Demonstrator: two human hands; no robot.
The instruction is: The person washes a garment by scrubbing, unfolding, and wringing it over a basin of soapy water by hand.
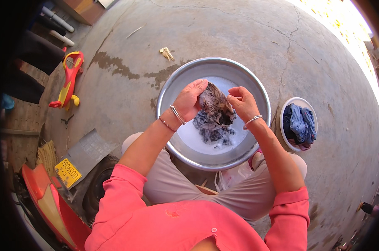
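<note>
A wide round metal basin holds cloudy, sudsy water in front of me. Above the water, my left hand grips a wet dark patterned cloth by its upper left part, thumb on top. The cloth hangs bunched, and its lower part lies in the water. At the cloth's right edge is my right hand, its thumb and index finger brought close together; whether they pinch the fabric is not clear. Both wrists wear metal bracelets.
An oval white tub with blue and dark clothes stands right of the basin. A plastic bag lies below the basin. At left are a red and yellow ride-on toy and a vehicle's wheel. A crumpled scrap lies beyond the basin.
</note>
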